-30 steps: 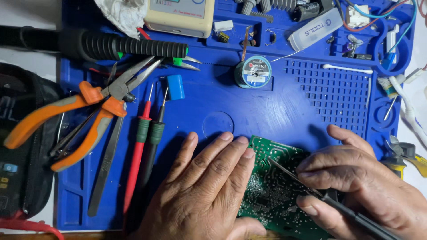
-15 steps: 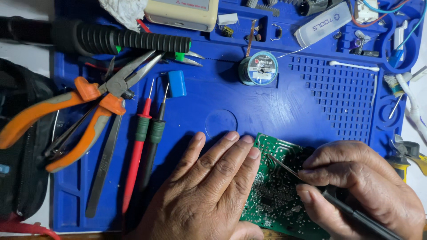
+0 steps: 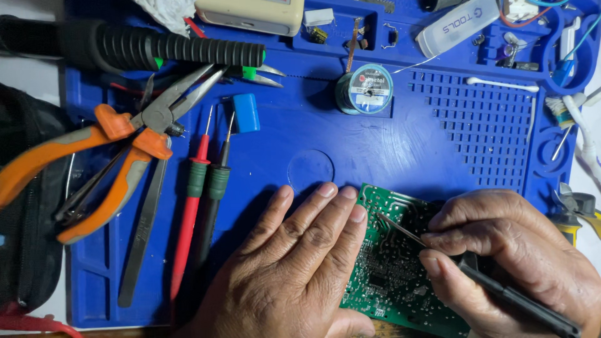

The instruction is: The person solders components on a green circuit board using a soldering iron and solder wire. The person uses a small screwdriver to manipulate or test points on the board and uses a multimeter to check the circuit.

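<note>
Left hand (image 3: 294, 269) lies flat, fingers spread, pressing a green board (image 3: 388, 269) on a blue mat (image 3: 375, 144); right hand (image 3: 507, 250) pinches a probe (image 3: 400, 228) touching it.

Two probes (image 3: 199, 188) — perhaps two pliers (image 3: 119, 150)

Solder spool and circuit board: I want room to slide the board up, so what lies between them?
Head view: only bare blue mat between spool and board.

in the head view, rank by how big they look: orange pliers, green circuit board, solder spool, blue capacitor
1. orange pliers, longest span
2. green circuit board, partly hidden by both hands, so unsure against the pliers
3. solder spool
4. blue capacitor, smallest
</note>
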